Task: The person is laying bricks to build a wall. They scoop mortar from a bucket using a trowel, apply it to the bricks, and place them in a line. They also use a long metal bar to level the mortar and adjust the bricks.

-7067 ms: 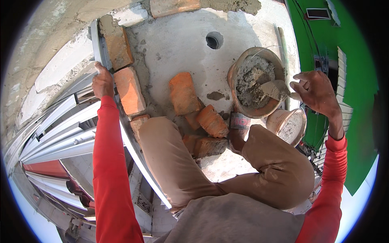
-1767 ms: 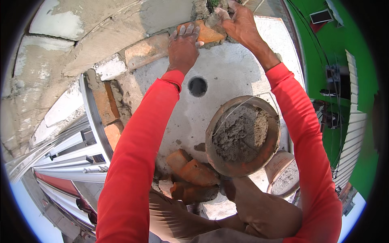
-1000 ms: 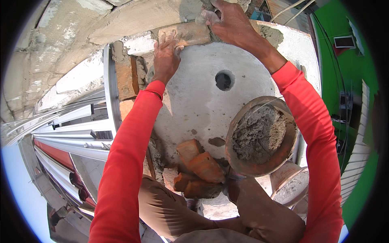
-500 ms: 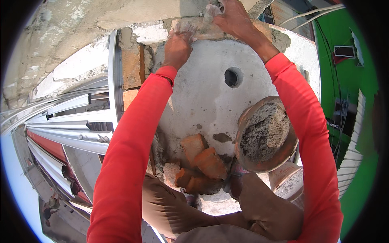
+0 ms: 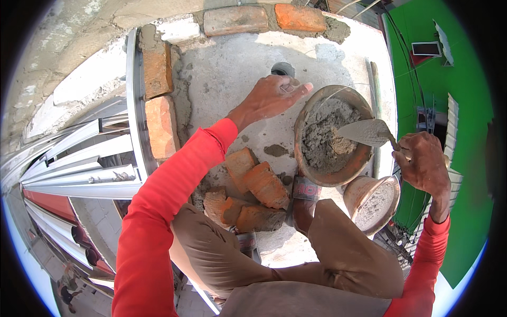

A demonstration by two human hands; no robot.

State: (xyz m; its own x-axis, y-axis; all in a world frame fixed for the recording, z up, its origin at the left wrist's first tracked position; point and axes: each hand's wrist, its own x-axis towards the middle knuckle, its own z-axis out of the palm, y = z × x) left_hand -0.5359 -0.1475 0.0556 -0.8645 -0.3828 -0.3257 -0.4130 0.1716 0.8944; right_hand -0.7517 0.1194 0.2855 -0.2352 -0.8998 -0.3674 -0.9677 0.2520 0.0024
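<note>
My right hand (image 5: 424,162) grips the handle of a trowel (image 5: 364,132), whose pointed blade lies over the grey mortar (image 5: 330,148) in a round bucket (image 5: 305,168). Left of that bucket, my left hand (image 5: 273,99) hovers over the slab, thumb stretched toward the bucket and fingers partly curled; I see nothing held in it. Just beyond it is a round hole (image 5: 283,68) in the white slab (image 5: 222,68). Along the far edge, a greyish brick (image 5: 235,21) and an orange brick (image 5: 300,18) sit in a row with mortar between them.
Several loose broken bricks (image 5: 266,185) lie near my feet. A smaller bucket (image 5: 372,203) with pale contents stands beside my right knee. Bricks (image 5: 161,127) line the left edge, next to metal framing (image 5: 135,105). Past the right edge, a drop shows a green surface (image 5: 422,21).
Both hands have come back from the far bricks. The right now holds a trowel at the mortar bucket; the left has moved near the hole. The far bricks are now uncovered.
</note>
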